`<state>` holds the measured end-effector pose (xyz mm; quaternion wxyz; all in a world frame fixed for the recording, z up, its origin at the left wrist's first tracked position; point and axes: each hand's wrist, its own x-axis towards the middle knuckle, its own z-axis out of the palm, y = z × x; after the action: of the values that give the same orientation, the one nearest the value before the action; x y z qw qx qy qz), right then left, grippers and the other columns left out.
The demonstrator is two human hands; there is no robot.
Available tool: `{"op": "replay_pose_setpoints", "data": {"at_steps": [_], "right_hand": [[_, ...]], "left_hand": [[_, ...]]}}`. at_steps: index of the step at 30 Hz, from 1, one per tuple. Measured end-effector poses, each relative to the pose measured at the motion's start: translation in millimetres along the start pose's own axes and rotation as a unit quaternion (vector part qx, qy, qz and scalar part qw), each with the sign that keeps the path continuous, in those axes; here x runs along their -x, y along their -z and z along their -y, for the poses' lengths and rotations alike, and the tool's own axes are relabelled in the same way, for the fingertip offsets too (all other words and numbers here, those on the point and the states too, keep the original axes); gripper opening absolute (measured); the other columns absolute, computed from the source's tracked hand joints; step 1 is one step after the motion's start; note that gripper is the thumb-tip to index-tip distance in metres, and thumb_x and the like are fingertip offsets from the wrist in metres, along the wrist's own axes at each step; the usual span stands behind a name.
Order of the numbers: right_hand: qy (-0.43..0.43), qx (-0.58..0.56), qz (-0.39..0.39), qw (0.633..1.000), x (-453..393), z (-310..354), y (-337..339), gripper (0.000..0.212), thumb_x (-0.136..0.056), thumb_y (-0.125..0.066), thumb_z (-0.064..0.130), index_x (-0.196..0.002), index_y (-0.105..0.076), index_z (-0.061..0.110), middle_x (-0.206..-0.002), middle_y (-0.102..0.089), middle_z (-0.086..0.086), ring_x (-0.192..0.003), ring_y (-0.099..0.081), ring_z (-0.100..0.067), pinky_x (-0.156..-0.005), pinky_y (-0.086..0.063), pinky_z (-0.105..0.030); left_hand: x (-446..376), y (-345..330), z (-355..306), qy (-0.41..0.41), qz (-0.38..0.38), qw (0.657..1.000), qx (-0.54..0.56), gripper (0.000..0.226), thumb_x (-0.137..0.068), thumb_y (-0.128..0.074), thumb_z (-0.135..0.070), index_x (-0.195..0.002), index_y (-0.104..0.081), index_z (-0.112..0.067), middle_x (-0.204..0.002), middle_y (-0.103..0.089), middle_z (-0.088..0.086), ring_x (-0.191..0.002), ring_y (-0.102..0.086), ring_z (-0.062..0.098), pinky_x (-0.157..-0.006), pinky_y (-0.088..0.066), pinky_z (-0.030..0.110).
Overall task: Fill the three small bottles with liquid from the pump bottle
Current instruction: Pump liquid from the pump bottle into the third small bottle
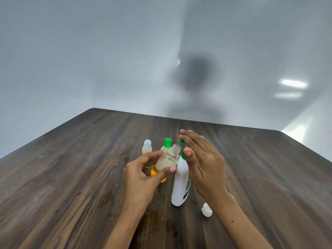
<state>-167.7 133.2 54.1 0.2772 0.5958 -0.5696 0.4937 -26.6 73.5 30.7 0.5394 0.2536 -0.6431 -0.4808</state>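
Three small clear plastic bottles are present. The left hand [142, 174] grips one uncapped, tilted bottle [166, 161], holding amber liquid and foam, beside the single white pump bottle with green pump [180, 184]. The right hand [201, 159] rests straight fingers on the pump. Behind stand a white-capped bottle [147, 147] and a green-capped bottle [167, 143]. One loose white cap [206, 209] lies on the dark wooden worktop [71, 177].

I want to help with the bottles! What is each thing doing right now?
Left hand: grips the open small bottle.
Open small bottle: uncapped, tilted, partly filled with yellow liquid and foam.
Right hand: fingers straight, over the pump.
Pump bottle: upright on the table.
White-capped small bottle: capped, upright.
Green-capped small bottle: capped, upright.
Loose white cap: lying on the table.
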Motion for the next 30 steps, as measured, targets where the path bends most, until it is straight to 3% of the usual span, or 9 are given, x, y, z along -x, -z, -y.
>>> {"op": "replay_pose_setpoints", "data": {"at_steps": [4, 18, 30], "right_hand": [[-0.011, -0.003, -0.009, 1.0, 5, 0, -4, 0.061, -0.1, -0.027, 0.052, -0.11, -0.069, 0.008, -0.117, -0.066, 0.0, -0.117, -0.056, -0.013, -0.09, -0.051, -0.044], [-0.013, 0.011, -0.007, 1.0, 6, 0, -4, 0.063, -0.099, -0.026, 0.053, -0.109, -0.07, 0.009, -0.116, -0.067, -0.001, -0.115, -0.058, -0.014, -0.088, -0.052, -0.045], [0.001, 0.033, -0.006, 0.999, 5, 0, -2, 0.063, -0.1, -0.025, 0.053, -0.11, -0.069, 0.009, -0.117, -0.066, -0.001, -0.116, -0.057, -0.014, -0.091, -0.05, -0.043]], "left_hand": [[-1, 0, 3, 0.003, 0.004, 1.0, -0.002, 0.041, -0.06, -0.089, -0.016, -0.097, -0.074, -0.026, -0.091, -0.075, -0.016, -0.089, -0.068, -0.002, -0.077, -0.052, 0.011], [1, 2, 3, 0.002, 0.0, 1.0, 0.007, 0.041, -0.059, -0.088, -0.017, -0.095, -0.073, -0.03, -0.091, -0.074, -0.019, -0.09, -0.068, -0.003, -0.073, -0.048, 0.007], [1, 3, 10, 0.01, 0.003, 1.0, 0.011, 0.044, -0.057, -0.088, -0.024, -0.099, -0.075, -0.023, -0.093, -0.075, -0.011, -0.092, -0.069, 0.002, -0.079, -0.053, 0.014]]}}
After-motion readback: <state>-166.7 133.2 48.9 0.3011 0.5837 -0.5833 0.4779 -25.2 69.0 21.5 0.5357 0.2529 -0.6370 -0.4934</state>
